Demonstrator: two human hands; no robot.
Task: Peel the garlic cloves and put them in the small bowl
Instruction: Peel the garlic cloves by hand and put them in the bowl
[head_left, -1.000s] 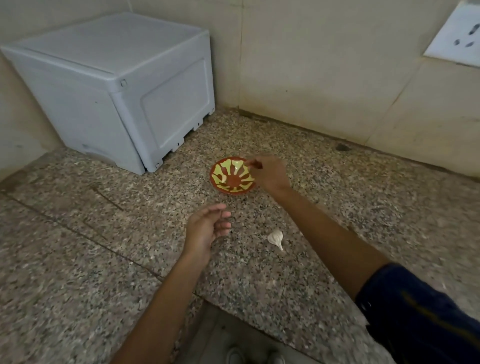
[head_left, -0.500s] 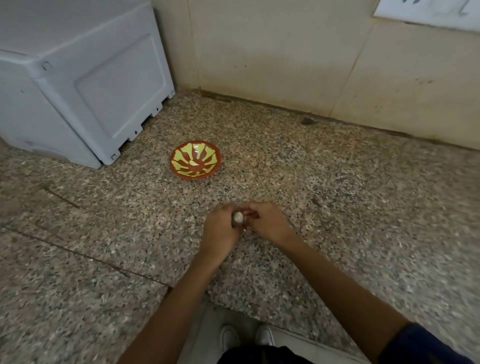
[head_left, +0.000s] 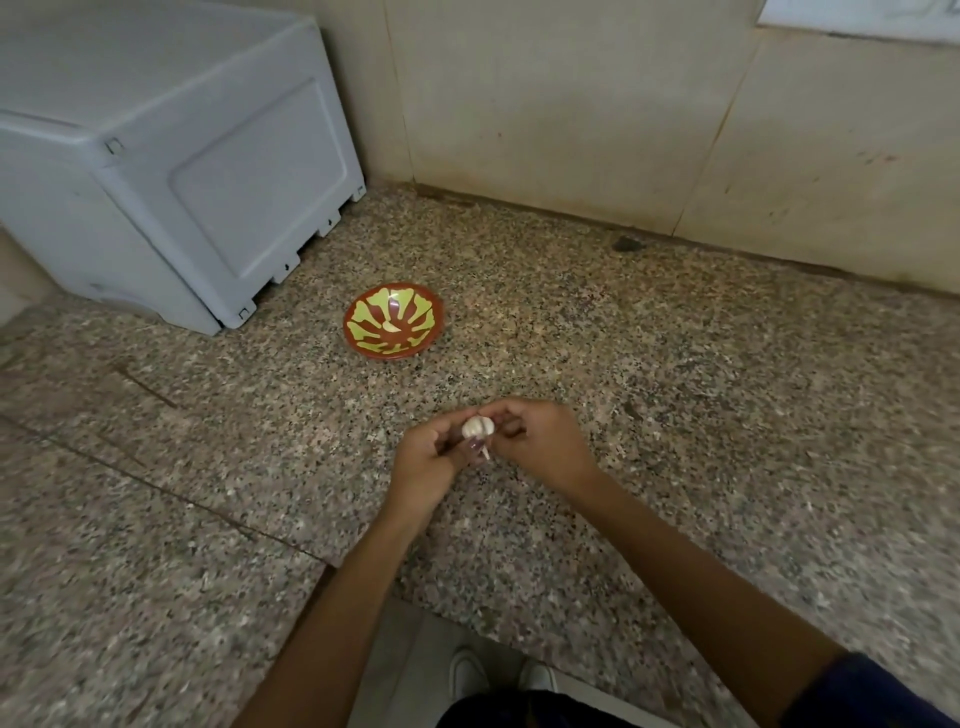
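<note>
Both hands meet over the speckled counter (head_left: 675, 415) with the garlic (head_left: 478, 427) between them. The left hand (head_left: 431, 462) pinches it from one side, and the right hand (head_left: 540, 447) has its fingers curled onto it from the other. The small bowl (head_left: 393, 326) sits at about 11 o'clock from the hands, well apart, with one pale clove (head_left: 390, 327) inside. A grey box (head_left: 171, 156) is further off at 10 o'clock.

My left hand (head_left: 426, 462) and right hand (head_left: 540, 447) meet ahead of me, fingers curled, apparently pinching the garlic (head_left: 477, 427) between them.
</note>
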